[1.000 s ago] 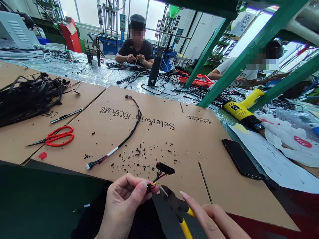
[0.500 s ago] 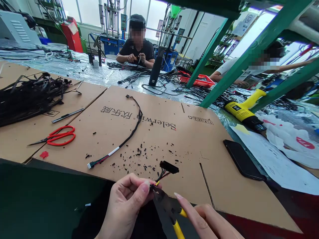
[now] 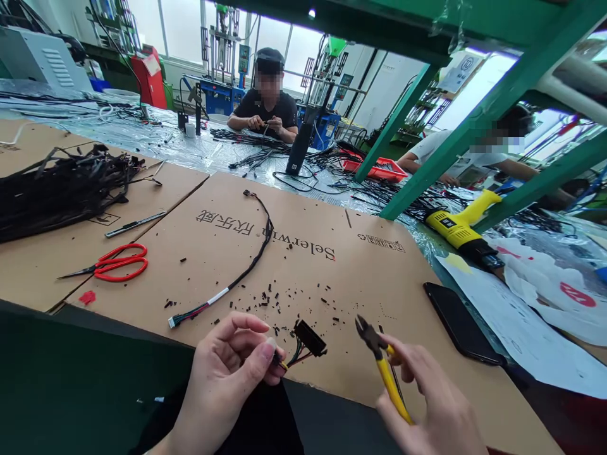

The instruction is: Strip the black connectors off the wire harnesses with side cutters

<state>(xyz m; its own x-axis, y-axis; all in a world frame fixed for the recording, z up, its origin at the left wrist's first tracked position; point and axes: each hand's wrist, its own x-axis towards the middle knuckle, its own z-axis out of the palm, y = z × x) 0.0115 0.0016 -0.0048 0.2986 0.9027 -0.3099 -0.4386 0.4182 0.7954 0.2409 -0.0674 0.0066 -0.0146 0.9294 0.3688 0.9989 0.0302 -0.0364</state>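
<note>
Pinched between the thumb and fingers of my left hand [image 3: 232, 373] is a wire harness [image 3: 296, 355], with green, red, black and yellow wires running into a black connector [image 3: 310, 338]. The rest of that harness is hidden by the hand. My right hand [image 3: 427, 398] holds yellow-handled side cutters [image 3: 389, 379], their dark jaws raised over the cardboard and apart from the wires. Beyond my hands a finished-looking cable [image 3: 256, 256] lies in a curve, with a white label and a white plug at its near end. Small black scraps [image 3: 270, 295] are scattered near it.
Red-handled scissors [image 3: 122, 262] and a utility knife [image 3: 135, 224] lie left, below a heap of black cables [image 3: 61, 196]. At right are a phone [image 3: 462, 322], papers [image 3: 531, 328] and a yellow heat gun [image 3: 459, 227]. Green beams [image 3: 427, 155] slant overhead. Co-workers sit across the table.
The side cutters have moved right and up, away from the wires at my left hand. My left hand has shifted slightly left with the harness, and the black connector has tilted.
</note>
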